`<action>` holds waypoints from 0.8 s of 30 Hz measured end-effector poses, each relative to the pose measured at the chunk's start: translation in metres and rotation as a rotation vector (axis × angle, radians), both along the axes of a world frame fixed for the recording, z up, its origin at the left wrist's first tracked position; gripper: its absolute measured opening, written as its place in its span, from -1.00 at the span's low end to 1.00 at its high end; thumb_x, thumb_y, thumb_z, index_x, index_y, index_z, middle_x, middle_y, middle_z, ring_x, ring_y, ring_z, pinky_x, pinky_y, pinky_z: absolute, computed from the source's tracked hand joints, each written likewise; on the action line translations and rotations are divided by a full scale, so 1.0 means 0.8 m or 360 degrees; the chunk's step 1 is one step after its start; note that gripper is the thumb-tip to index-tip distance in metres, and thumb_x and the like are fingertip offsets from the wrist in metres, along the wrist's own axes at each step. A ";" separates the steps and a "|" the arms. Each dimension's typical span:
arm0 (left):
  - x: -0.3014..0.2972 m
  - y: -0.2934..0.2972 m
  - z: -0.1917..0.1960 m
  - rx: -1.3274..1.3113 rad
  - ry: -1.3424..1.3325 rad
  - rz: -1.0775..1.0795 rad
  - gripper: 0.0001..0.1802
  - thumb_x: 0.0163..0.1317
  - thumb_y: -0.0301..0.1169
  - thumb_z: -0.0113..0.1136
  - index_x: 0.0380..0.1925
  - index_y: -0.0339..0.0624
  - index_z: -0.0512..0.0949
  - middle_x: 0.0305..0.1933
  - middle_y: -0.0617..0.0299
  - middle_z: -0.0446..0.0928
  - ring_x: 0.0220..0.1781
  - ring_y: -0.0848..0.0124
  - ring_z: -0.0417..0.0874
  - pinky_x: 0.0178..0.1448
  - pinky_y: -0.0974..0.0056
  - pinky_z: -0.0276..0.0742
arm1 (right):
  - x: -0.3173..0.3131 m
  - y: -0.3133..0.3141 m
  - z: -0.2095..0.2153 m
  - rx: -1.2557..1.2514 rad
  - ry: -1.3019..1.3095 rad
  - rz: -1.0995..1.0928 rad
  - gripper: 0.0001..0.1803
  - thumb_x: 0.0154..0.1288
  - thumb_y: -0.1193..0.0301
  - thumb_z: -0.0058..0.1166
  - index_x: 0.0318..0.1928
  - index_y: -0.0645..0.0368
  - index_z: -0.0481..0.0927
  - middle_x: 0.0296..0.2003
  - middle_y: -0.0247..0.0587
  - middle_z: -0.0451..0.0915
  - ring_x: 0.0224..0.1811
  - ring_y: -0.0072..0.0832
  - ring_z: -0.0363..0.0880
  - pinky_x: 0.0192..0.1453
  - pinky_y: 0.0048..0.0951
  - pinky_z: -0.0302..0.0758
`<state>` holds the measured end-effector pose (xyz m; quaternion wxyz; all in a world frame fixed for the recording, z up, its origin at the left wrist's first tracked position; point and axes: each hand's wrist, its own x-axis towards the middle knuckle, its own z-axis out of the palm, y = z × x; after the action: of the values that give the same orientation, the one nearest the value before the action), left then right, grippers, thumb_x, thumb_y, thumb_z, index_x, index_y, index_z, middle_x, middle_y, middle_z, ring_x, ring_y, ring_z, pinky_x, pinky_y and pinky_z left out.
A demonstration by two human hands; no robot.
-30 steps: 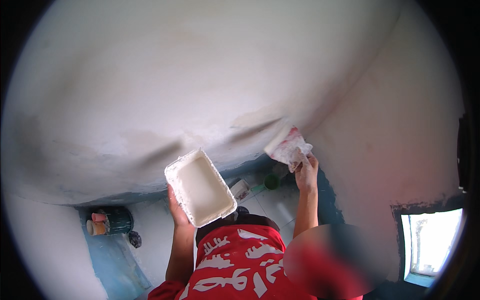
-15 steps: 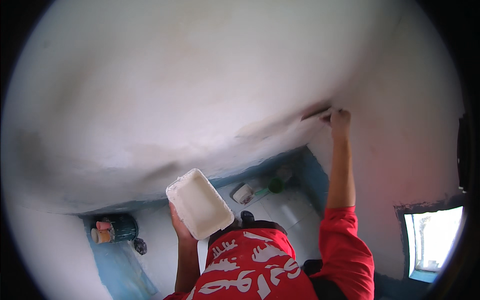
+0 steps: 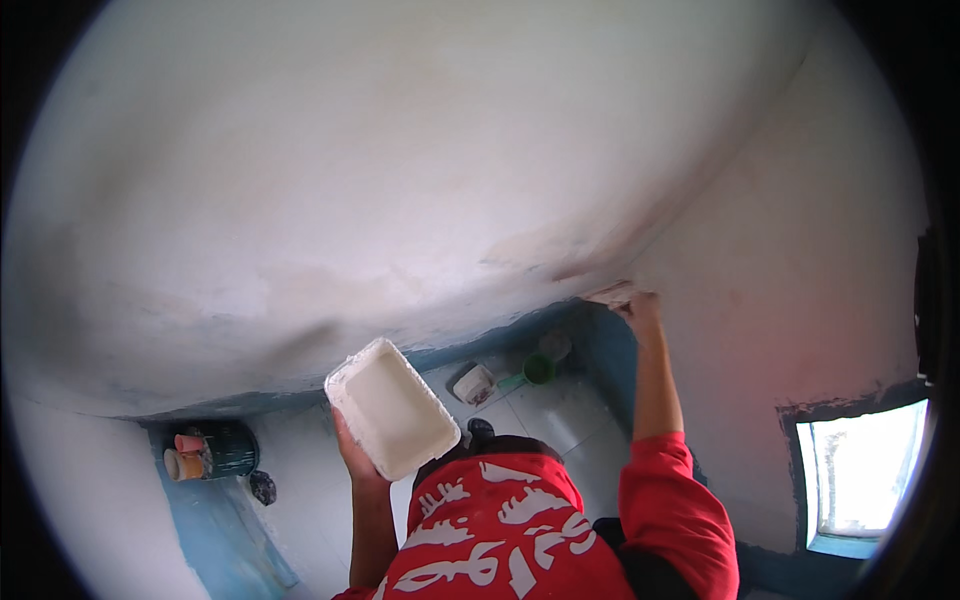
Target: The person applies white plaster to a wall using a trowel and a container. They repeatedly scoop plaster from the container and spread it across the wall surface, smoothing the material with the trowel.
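Observation:
My left hand (image 3: 357, 447) grips a white rectangular tub (image 3: 420, 450) from its left side, thumb along the outer wall. The tub is tilted, its rim crusted, and a smooth off-white paste coats the inside. Out to the right, my right hand (image 3: 640, 303) is closed round a putty knife (image 3: 608, 294). Its blade lies at the base of the white wall (image 3: 400, 180), close to the corner, just above the blue band. The handle is hidden in my fingers.
A dark bucket (image 3: 232, 450) with orange and pink cups stands at lower left. On the tiled floor (image 3: 560, 415) lie a small white container (image 3: 473, 384) and a green dipper (image 3: 538, 369). A bright window (image 3: 865, 470) opens in the right wall.
My right hand has moved the putty knife down the wall and slightly left, toward the blue band. The tub in my left hand has hardly moved; the whole view has shifted a little.

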<state>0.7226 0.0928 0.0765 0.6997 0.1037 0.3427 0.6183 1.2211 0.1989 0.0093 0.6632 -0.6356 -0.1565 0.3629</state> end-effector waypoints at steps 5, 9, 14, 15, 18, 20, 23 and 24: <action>-0.006 -0.002 -0.002 0.0012 -0.0100 -0.0053 -0.34 0.42 0.12 -0.37 0.31 -0.09 0.22 0.27 0.15 0.35 0.24 0.18 0.42 0.28 0.06 0.37 | 0.002 0.063 0.046 0.0108 -0.0268 0.0040 -0.71 0.24 0.45 -0.09 -0.46 0.49 0.51 -0.59 0.03 0.56 -0.54 -0.29 0.62 -0.46 -0.28 0.63; -0.006 0.002 -0.011 -0.0016 -0.0107 -0.0061 -0.34 0.42 0.13 -0.37 0.30 -0.09 0.23 0.26 0.15 0.36 0.24 0.19 0.43 0.28 0.07 0.37 | 0.046 0.062 0.204 0.0436 -0.0686 0.0124 -0.65 0.27 0.41 -0.11 -0.51 0.46 0.55 -0.55 0.00 0.59 -0.53 -0.29 0.61 -0.36 -0.30 0.67; -0.002 -0.002 -0.006 0.0050 -0.0140 -0.0123 -0.34 0.42 0.13 -0.36 0.30 -0.08 0.23 0.27 0.16 0.36 0.24 0.20 0.42 0.28 0.08 0.37 | 0.061 0.026 0.319 0.0585 -0.0556 0.0005 -0.80 0.27 0.48 -0.07 -0.43 0.36 0.54 -0.50 -0.15 0.56 -0.46 -0.40 0.59 -0.33 -0.35 0.67; 0.000 -0.003 -0.006 0.0025 -0.0126 -0.0103 -0.34 0.42 0.13 -0.36 0.30 -0.08 0.22 0.27 0.16 0.35 0.25 0.20 0.42 0.29 0.08 0.37 | 0.074 0.017 0.319 0.0574 -0.0538 -0.0031 -0.82 0.28 0.49 -0.05 -0.40 0.33 0.55 -0.47 -0.18 0.57 -0.44 -0.43 0.59 -0.34 -0.39 0.66; 0.001 -0.004 -0.002 -0.0023 -0.0067 -0.0025 -0.34 0.42 0.13 -0.35 0.31 -0.08 0.21 0.28 0.15 0.35 0.25 0.20 0.42 0.29 0.07 0.37 | 0.090 -0.009 0.253 0.0345 -0.0477 -0.0039 -0.85 0.27 0.47 -0.02 -0.41 0.27 0.55 -0.48 -0.25 0.56 -0.50 -0.51 0.55 -0.45 -0.45 0.57; -0.003 -0.005 -0.007 -0.0024 -0.0007 0.0031 -0.33 0.42 0.13 -0.35 0.32 -0.08 0.20 0.28 0.15 0.34 0.25 0.19 0.42 0.29 0.07 0.36 | 0.075 -0.020 0.186 0.0149 -0.0447 0.0015 -0.86 0.25 0.47 -0.02 -0.41 0.23 0.56 -0.50 -0.27 0.57 -0.53 -0.53 0.55 -0.51 -0.50 0.54; 0.006 -0.002 0.001 0.0071 0.0037 0.0045 -0.32 0.41 0.14 -0.35 0.32 -0.08 0.19 0.28 0.14 0.34 0.25 0.18 0.42 0.30 0.06 0.36 | 0.088 -0.001 0.063 0.0008 -0.0250 0.0129 -0.88 0.18 0.54 -0.02 -0.40 0.32 0.56 -0.55 -0.17 0.57 -0.53 -0.42 0.59 -0.50 -0.42 0.60; 0.009 0.001 0.005 0.0076 0.0031 0.0057 -0.33 0.41 0.14 -0.36 0.32 -0.08 0.19 0.28 0.14 0.34 0.25 0.17 0.42 0.29 0.06 0.37 | 0.089 0.015 0.037 -0.0070 -0.0201 0.0042 -0.89 0.17 0.56 -0.02 -0.40 0.34 0.56 -0.56 -0.14 0.57 -0.54 -0.39 0.60 -0.50 -0.40 0.60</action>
<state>0.7301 0.0938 0.0805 0.6825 0.1203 0.3363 0.6377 1.2923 0.2108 0.0389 0.6330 -0.6696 -0.1981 0.3342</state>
